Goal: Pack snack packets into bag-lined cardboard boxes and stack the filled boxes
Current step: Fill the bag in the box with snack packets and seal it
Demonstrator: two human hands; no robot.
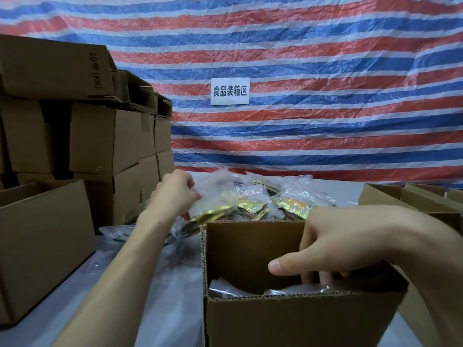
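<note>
- Head view: left grip point(175, 194) at pile of snack packets point(290, 205) on far side of table point(175, 309), fingers curled, pinching clear zip bag point(218, 194) w/ gold packets inside; blurred.
- Right grip point(333, 249) down inside open cardboard box point(288, 321), front ctr; fingertips on clear plastic in box, thumb out free; holding or not, can't tell.
- Stacked boxes point(105, 139) far left; another open box point(42, 234) near left edge.
- Striped tarp point(325, 58) behind, w/ white sign point(229, 91).

Open cardboard box point(250, 319) stands upright, front centre, with clear-wrapped packets point(225, 290) at its bottom. Snack packets point(275, 201), gold and orange, lie heaped just behind. Closed boxes point(105, 136) are stacked at left.
</note>
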